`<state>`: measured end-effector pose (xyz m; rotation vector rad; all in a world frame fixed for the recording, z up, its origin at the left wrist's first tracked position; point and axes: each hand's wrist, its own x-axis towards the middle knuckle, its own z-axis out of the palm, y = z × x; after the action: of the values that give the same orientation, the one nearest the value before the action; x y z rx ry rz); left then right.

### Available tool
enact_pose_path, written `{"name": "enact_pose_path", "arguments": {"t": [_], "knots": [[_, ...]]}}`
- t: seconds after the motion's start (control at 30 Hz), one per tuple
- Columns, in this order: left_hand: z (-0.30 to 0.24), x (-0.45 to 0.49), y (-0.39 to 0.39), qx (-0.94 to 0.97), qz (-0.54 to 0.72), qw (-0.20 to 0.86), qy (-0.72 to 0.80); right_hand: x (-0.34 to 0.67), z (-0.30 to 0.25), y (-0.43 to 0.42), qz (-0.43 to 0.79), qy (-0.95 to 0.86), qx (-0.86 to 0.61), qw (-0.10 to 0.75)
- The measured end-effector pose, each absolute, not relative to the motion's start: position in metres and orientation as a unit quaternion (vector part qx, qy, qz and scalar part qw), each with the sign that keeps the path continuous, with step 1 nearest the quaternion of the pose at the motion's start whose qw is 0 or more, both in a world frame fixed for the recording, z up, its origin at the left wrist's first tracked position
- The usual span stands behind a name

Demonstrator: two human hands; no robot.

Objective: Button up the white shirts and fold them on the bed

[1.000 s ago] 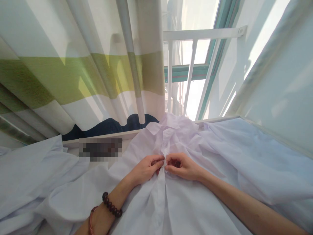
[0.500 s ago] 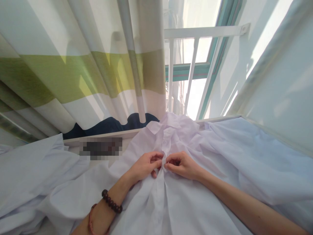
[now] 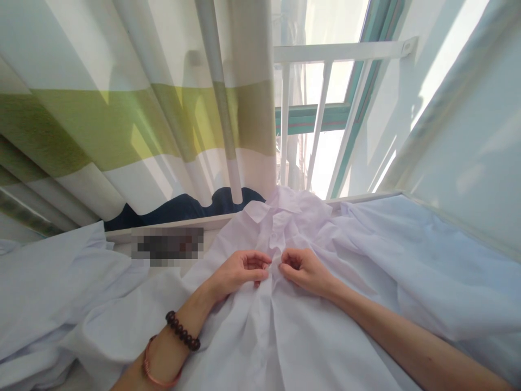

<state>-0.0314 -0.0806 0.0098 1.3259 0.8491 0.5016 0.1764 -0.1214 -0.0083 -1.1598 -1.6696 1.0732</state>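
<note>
A white button-up shirt (image 3: pixel 309 320) is spread out with its collar pointing away from me and its button strip running down the middle. At the left side of the strip is my left hand (image 3: pixel 244 269), its thumb and fingers slightly apart near the cloth. Just across the strip, my right hand (image 3: pixel 303 269) has its fingers curled, with thumb and forefinger pinched at the edge of the cloth. A pale button (image 3: pixel 273 237) shows on the strip above my hands. Whatever lies between the right fingertips is mostly hidden.
More white cloth (image 3: pixel 49 304) lies in folds at the left. A blurred-out dark object (image 3: pixel 166 244) is beside the shirt. Behind are a green-and-white curtain (image 3: pixel 163 119), a white railing (image 3: pixel 337 52) by the window, and a pale wall (image 3: pixel 480 136) at the right.
My hands have drawn slightly apart at the button strip. The left fingers have loosened and the left forearm has shifted a little left; the shirt has hardly moved.
</note>
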Motion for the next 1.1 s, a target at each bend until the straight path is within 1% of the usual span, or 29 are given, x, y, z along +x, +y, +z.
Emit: {"name": "enact_pose_path", "arguments": {"t": [0.1, 0.23, 0.43, 0.57, 0.67, 0.93, 1.1], "knots": [[0.013, -0.031, -0.082, 0.603, 0.212, 0.667, 0.382, 0.177, -0.007, -0.122, 0.457, -0.633, -0.458, 0.426], [0.011, -0.027, -0.083, 0.652, 0.191, 0.634, 0.369, 0.178, -0.006, -0.124, 0.485, -0.645, -0.421, 0.414], [0.007, -0.021, -0.088, 0.678, 0.189, 0.596, 0.386, 0.179, -0.009, -0.125, 0.468, -0.685, -0.395, 0.394], [0.006, -0.021, -0.088, 0.67, 0.205, 0.602, 0.384, 0.178, -0.013, -0.124, 0.422, -0.713, -0.407, 0.384], [0.006, -0.023, -0.086, 0.648, 0.205, 0.623, 0.386, 0.176, -0.015, -0.123, 0.399, -0.708, -0.431, 0.392], [0.007, -0.024, -0.085, 0.6, 0.213, 0.662, 0.396, 0.176, -0.012, -0.123, 0.4, -0.7, -0.438, 0.398], [0.007, -0.022, -0.087, 0.604, 0.228, 0.648, 0.404, 0.177, -0.01, -0.124, 0.399, -0.704, -0.437, 0.392]]}}
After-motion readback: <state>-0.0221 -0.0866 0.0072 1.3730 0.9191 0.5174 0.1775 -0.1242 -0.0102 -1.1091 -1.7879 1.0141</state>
